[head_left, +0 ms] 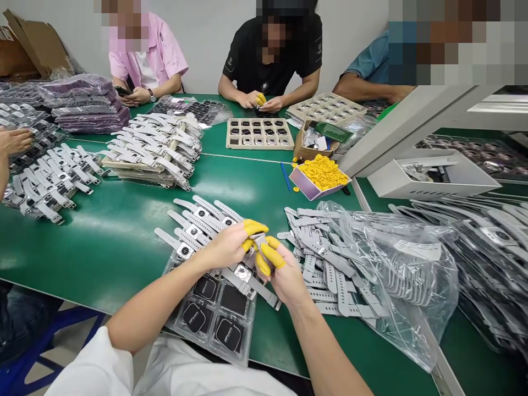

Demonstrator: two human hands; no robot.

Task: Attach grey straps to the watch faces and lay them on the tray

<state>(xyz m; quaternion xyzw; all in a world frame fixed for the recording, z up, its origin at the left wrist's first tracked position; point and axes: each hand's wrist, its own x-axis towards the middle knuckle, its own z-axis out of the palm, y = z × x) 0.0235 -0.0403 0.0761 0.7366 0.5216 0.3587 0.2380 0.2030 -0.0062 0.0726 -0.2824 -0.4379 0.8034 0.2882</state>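
Yellow finger cots cover several fingertips of both my hands. My left hand (233,242) is closed on a smartwatch (259,236), pinching its case. My right hand (282,269) grips the grey band part below that case. Under my hands lies a clear plastic tray (247,344) holding black square watch faces, some under printed film. Across its far part rest several watches with grey straps (193,231). Close to my right hand, a pile of loose grey straps (338,275) spills from a clear plastic bag (412,280).
A box of yellow finger cots (322,173) stands ahead, beside a blue stick (286,177). Stacked strapped watches (152,146) and more watches (53,181) lie left. A slanted grey post (396,129) and white bin (433,179) stand right. Co-workers sit opposite; another person's hand (16,140) reaches in left.
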